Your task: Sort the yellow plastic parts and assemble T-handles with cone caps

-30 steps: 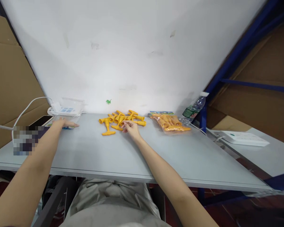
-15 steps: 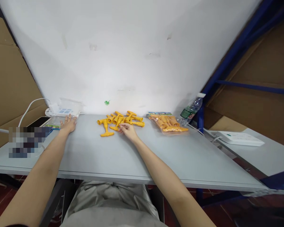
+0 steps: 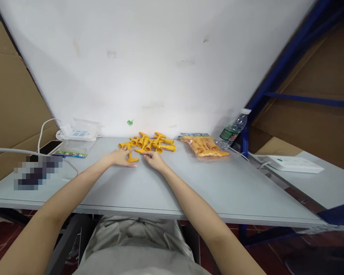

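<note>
Currently left hand [image 3: 120, 157] cups over leftmost yellow T [image 3: 133, 160] on table [image 3: 160, 191]; right hand [image 3: 155, 159] at next T's handle [image 3: 139, 151], pile [image 3: 145, 143] behind. Can't tell if either grip's closed. Pinch one stem, keep neighbours from snagging.

Site type: we read workshop or packing station. Indicators we note: grey counter [image 3: 126, 191] against white panel [image 3: 160, 68], blue metal frame [image 3: 309, 99], cardboard [image 3: 11, 91] at sides, power strip [image 3: 294, 164], bagged orange parts [image 3: 205, 146].
</note>
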A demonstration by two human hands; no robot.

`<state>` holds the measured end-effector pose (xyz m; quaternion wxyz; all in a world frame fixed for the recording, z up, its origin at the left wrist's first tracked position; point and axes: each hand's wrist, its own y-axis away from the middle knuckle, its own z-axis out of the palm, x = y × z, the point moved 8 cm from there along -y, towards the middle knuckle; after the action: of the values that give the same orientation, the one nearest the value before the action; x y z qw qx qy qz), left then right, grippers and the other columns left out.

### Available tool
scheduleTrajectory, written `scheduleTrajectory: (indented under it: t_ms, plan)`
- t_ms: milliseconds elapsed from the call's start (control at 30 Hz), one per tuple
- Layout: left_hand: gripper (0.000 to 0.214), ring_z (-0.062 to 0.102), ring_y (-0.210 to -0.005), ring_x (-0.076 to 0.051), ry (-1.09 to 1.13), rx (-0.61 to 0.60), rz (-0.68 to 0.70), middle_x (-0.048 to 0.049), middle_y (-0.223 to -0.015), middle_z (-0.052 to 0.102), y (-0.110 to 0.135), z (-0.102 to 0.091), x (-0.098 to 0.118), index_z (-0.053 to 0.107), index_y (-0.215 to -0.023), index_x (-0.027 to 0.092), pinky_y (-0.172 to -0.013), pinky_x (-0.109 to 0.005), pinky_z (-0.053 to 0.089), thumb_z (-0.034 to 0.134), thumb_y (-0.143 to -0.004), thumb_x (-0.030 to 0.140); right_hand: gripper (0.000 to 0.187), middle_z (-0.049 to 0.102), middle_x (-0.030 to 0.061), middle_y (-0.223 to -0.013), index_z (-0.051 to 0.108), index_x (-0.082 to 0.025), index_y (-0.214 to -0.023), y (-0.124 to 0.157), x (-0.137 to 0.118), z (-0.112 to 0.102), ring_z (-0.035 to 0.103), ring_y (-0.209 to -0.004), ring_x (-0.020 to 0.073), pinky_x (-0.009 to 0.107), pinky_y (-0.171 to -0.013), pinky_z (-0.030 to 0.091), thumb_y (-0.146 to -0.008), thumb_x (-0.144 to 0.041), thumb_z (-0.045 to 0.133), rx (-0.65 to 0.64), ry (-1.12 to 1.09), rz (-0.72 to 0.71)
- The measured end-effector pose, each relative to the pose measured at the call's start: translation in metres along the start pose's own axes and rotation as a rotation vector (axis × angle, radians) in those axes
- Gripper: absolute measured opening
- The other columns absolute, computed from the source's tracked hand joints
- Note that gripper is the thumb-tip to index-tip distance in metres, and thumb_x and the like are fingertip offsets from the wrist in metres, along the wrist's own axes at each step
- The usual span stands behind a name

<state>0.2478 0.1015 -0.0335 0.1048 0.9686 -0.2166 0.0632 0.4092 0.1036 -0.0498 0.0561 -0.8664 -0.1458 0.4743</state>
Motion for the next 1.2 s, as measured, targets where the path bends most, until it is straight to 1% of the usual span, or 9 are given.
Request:
scheduleTrajectory:
  t_ms: [100,167,267,400,467,533,733,967,1200]
  plan:
    - [0.101,0.021,-0.146,-0.039,-0.024,0.044,-0.036,-0.0241,-0.158,0.018,-0.006,0.007,0.001,0.023,-0.153,0.017,-0.111,-0.056,0.026,0.053,-0.075,0.072,0.020,0.076,0.0053,-0.098,0.075,-0.019,-0.089,-0.004,0.006,-0.005,0.070,-0.091,0.0204,0.036,-0.091,0.052,-0.081,-0.015,0.057,0.063,-0.122,0.019]
    - [0.083,0.019,-0.147,-0.035,-0.032,0.127,0.000,-0.0204,-0.158,0.022,-0.011,0.004,-0.002,0.025,-0.152,0.019,-0.115,-0.059,0.016,0.045,-0.086,0.064,0.016,0.076,0.0056,-0.091,0.073,-0.017,-0.085,-0.007,0.013,-0.015,0.070,-0.080,0.0190,0.035,-0.084,0.054,-0.081,-0.018,0.058,0.155,-0.276,0.059]
    - [0.068,0.017,-0.148,-0.032,-0.035,0.217,0.045,-0.0142,-0.157,0.029,-0.019,0.000,-0.013,0.027,-0.151,0.023,-0.115,-0.062,0.002,0.042,-0.092,0.053,0.015,0.074,0.0034,-0.078,0.068,-0.016,-0.087,-0.007,0.024,-0.040,0.065,-0.058,0.0144,0.029,-0.067,0.054,-0.081,-0.026,0.058,0.369,-0.547,0.123]
    - [0.076,0.012,-0.149,-0.034,0.016,0.311,-0.061,-0.0148,-0.161,0.018,-0.029,-0.005,-0.039,0.020,-0.154,0.023,-0.115,-0.065,0.005,0.046,-0.090,0.055,0.012,0.064,-0.0051,-0.058,0.059,-0.018,-0.088,0.007,0.048,-0.081,0.048,-0.036,0.0088,0.021,-0.041,0.039,-0.085,-0.026,0.052,0.733,-0.780,0.256]
    - [0.087,0.007,-0.150,-0.035,0.052,0.354,-0.157,-0.0169,-0.162,0.010,-0.033,-0.005,-0.053,0.016,-0.154,0.020,-0.115,-0.064,0.008,0.051,-0.086,0.059,0.007,0.059,-0.0082,-0.055,0.053,-0.019,-0.087,0.015,0.061,-0.097,0.043,-0.033,0.0075,0.020,-0.036,0.033,-0.088,-0.024,0.049,0.881,-0.886,0.327]
    - [0.094,0.009,-0.149,-0.035,0.120,0.352,-0.230,-0.0197,-0.161,0.011,-0.038,0.000,-0.064,0.013,-0.154,0.018,-0.115,-0.062,0.015,0.054,-0.083,0.062,0.006,0.057,-0.0095,-0.055,0.049,-0.021,-0.087,0.021,0.075,-0.106,0.043,-0.033,0.0069,0.019,-0.035,0.033,-0.090,-0.026,0.047,0.973,-1.007,0.387]
    - [0.072,0.037,-0.140,-0.033,0.258,0.293,-0.156,-0.0194,-0.151,0.040,-0.057,0.018,-0.062,0.030,-0.148,0.017,-0.113,-0.053,0.023,0.045,-0.089,0.057,0.020,0.057,-0.0079,-0.060,0.043,-0.023,-0.089,0.029,0.109,-0.117,0.048,-0.038,0.0061,0.016,-0.038,0.042,-0.096,-0.041,0.042,1.096,-1.232,0.530]
    - [0.068,0.036,-0.141,-0.031,0.254,0.341,-0.146,-0.0175,-0.152,0.038,-0.059,0.020,-0.058,0.034,-0.146,0.017,-0.115,-0.052,0.021,0.045,-0.090,0.055,0.027,0.058,-0.0066,-0.057,0.048,-0.022,-0.088,0.030,0.123,-0.128,0.049,-0.037,0.0057,0.015,-0.038,0.045,-0.100,-0.040,0.031,1.139,-1.174,0.508]
    - [0.063,0.037,-0.140,-0.031,0.263,0.362,-0.131,-0.0143,-0.150,0.043,-0.054,0.021,-0.055,0.039,-0.145,0.019,-0.116,-0.054,0.021,0.043,-0.092,0.053,0.040,0.059,-0.0040,-0.058,0.049,-0.021,-0.084,0.033,0.129,-0.132,0.052,-0.040,0.0076,0.018,-0.041,0.049,-0.096,-0.055,0.033,1.193,-1.222,0.487]
